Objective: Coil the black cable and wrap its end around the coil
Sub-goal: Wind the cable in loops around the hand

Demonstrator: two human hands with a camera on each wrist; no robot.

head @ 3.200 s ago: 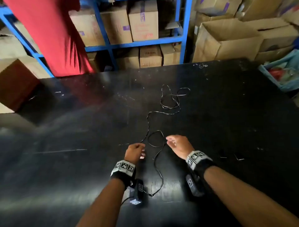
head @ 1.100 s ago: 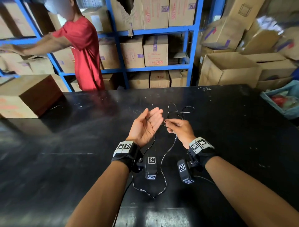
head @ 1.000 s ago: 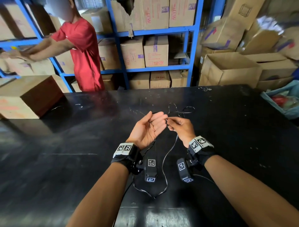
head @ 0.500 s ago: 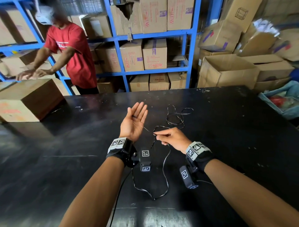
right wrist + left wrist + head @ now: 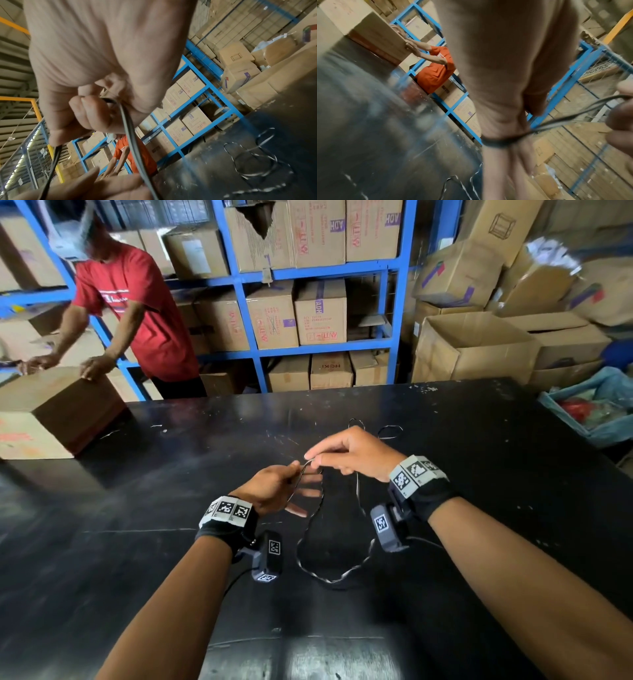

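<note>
L hand [image 5: 274,486] held black cable [image 5: 310,539] turns across spread fingers, R hand [image 5: 356,455] grip pinched strand above tabletop [image 5: 479,474]; pref. even tension, same-size loops w/ slack feeding freely.

Black cable's [image 5: 310,546] far loops [image 5: 388,431] — perhaps tangled — behind right hand [image 5: 356,455].

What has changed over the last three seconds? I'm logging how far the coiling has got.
Both hands have lifted off the table. The left hand, earlier at the cable on the tabletop, now has turns of the black cable around it. The right hand pinches the strand and feeds it across. The far tangle still lies on the table, and a slack loop still trails near the wrists.
</note>
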